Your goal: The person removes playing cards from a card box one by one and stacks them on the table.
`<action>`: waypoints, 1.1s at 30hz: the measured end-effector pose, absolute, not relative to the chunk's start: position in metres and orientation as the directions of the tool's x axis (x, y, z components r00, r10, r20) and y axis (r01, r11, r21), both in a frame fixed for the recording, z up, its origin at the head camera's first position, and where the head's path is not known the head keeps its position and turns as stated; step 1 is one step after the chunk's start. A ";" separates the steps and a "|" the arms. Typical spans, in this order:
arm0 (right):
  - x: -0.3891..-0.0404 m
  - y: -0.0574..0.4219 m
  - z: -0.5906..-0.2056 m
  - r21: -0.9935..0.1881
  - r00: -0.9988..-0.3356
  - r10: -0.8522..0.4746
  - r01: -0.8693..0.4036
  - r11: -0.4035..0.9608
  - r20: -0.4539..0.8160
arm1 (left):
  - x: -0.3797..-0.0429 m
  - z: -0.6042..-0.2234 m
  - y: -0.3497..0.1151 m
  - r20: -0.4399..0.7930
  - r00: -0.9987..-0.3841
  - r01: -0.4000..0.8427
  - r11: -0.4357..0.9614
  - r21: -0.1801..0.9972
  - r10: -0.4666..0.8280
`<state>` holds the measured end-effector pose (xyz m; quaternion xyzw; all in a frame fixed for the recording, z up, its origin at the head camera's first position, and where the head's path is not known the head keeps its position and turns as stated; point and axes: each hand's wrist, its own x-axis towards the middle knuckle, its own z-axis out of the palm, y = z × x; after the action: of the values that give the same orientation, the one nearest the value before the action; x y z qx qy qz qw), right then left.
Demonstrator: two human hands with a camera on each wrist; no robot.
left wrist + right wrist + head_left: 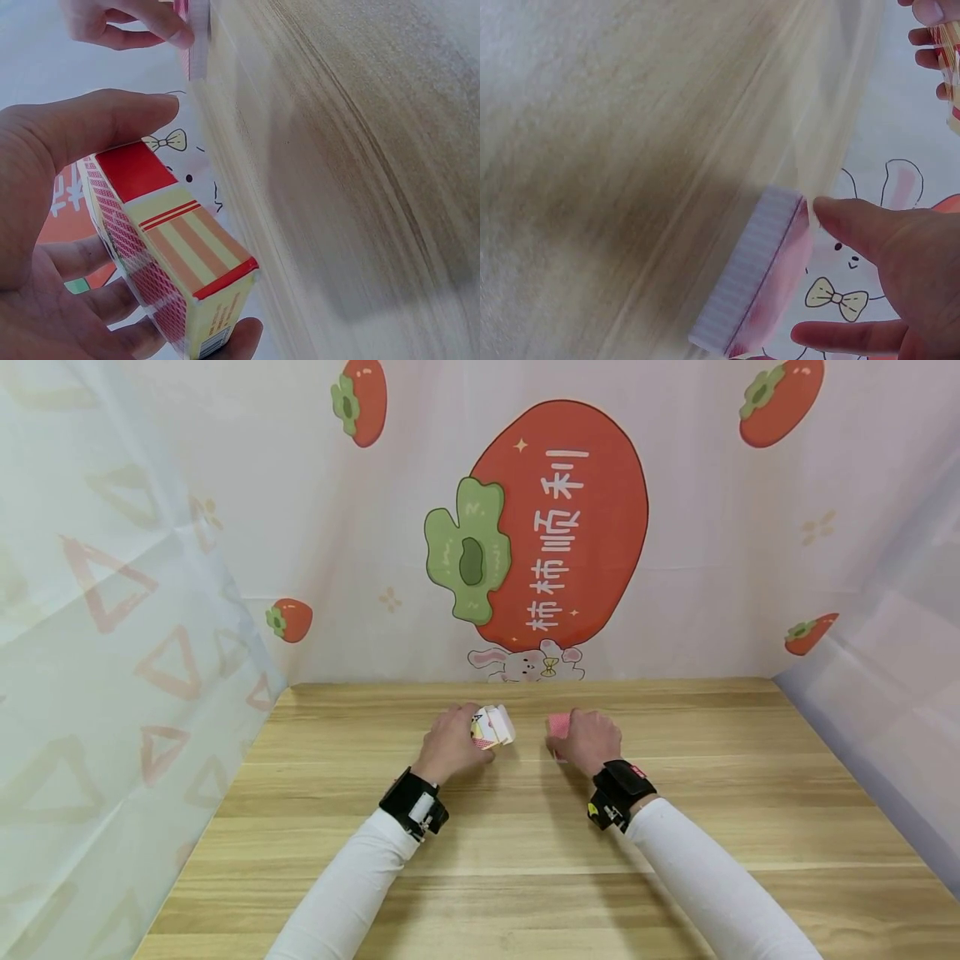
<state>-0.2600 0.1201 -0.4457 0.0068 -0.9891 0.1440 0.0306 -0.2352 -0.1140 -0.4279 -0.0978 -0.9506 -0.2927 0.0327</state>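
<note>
My left hand [452, 746] holds a playing-card box [487, 727] between thumb and fingers, tilted over the table. Its white end flap points right in the head view. In the left wrist view the box [176, 232] shows red, cream and orange stripes, with a red patterned face toward the palm. My right hand [592, 741] is over a deck of playing cards [558, 724], thumb and fingers bent around it. Close up in the right wrist view, the deck [754, 281] shows white card edges and a pink back, with the thumb tip at one corner. Part of it is hidden under the hand.
The wooden table [510, 877] reaches a patterned curtain [697, 568] with persimmons and a rabbit behind it. Another curtain [97, 735] hangs along the left side. A wrist camera [414, 806] is strapped on the left wrist and another camera [618, 793] on the right.
</note>
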 end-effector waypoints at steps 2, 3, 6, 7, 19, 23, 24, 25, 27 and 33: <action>-0.260 0.121 -0.444 -0.301 -0.997 -0.003 -0.026 0.953 0.076 | -0.235 -0.428 -0.114 0.116 -0.979 0.204 0.809 0.551 0.168; -0.259 0.121 -0.443 -0.310 -0.996 -0.005 -0.033 0.950 0.090 | -0.236 -0.428 -0.114 0.114 -0.979 0.203 0.810 0.551 0.168; -0.256 0.121 -0.435 -0.335 -0.986 -0.034 -0.088 0.938 0.164 | -0.236 -0.428 -0.113 0.112 -0.979 0.206 0.809 0.550 0.173; -0.255 0.120 -0.431 -0.344 -0.978 -0.052 -0.120 0.931 0.201 | -0.237 -0.428 -0.113 0.114 -0.978 0.208 0.807 0.552 0.175; -0.244 0.088 -0.397 -0.492 -0.780 -0.472 -0.626 0.605 0.412 | -0.239 -0.429 -0.109 0.180 -0.956 0.294 0.742 0.602 0.233; -0.244 0.083 -0.395 -0.510 -0.810 -0.473 -0.586 0.630 0.347 | -0.239 -0.429 -0.108 0.207 -0.944 0.329 0.722 0.609 0.256; -0.245 0.083 -0.395 -0.523 -0.823 -0.464 -0.567 0.636 0.329 | -0.239 -0.429 -0.108 0.207 -0.943 0.333 0.712 0.618 0.261; -0.246 0.083 -0.395 -0.537 -0.835 -0.453 -0.548 0.641 0.312 | -0.239 -0.429 -0.108 0.206 -0.942 0.335 0.702 0.629 0.266; -0.247 0.083 -0.396 -0.564 -0.856 -0.434 -0.514 0.647 0.281 | -0.238 -0.429 -0.108 0.205 -0.939 0.342 0.687 0.641 0.277; -0.253 0.083 -0.397 -0.617 -0.897 -0.396 -0.428 0.660 0.198 | -0.237 -0.428 -0.107 0.213 -0.927 0.372 0.697 0.613 0.308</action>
<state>-0.2530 0.0830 -0.3968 0.2262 -0.9108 0.3446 0.0233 -0.2366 -0.1067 -0.4279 -0.1847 -0.9200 -0.3425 0.0468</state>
